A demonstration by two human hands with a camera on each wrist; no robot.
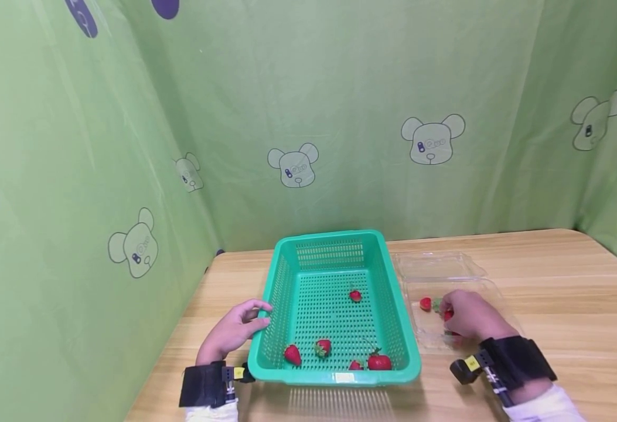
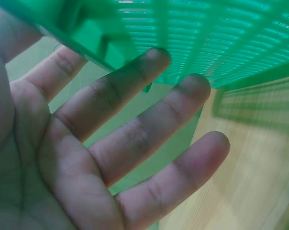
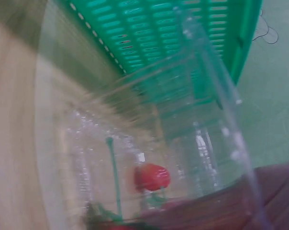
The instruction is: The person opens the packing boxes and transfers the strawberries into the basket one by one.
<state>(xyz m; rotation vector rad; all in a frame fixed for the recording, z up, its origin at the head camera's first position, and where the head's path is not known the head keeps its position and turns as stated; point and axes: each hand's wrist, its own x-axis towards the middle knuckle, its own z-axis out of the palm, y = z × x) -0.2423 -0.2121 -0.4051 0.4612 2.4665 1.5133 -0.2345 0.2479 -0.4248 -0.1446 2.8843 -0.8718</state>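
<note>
A green plastic basket [image 1: 334, 375] holds several strawberries; one red strawberry [image 1: 355, 296] lies toward its far right side and others are near the front wall. My left hand [image 1: 237, 328] touches the basket's left rim; its fingers [image 2: 149, 134] extend loosely along the outer wall. To the right, my right hand [image 1: 469, 316] reaches into a clear plastic box [image 1: 424, 340], fingers bent downward round a strawberry [image 1: 447, 315], which is partly hidden. A separate strawberry [image 3: 154, 177] lies in the box beyond the fingers. Blur softens the right wrist view.
The box's clear lid [image 1: 440, 265] is folded back behind it. Both stand on a wooden table [image 1: 566, 293]. A green curtain [image 1: 350, 193] with bear-head drawings hangs along the back and left side.
</note>
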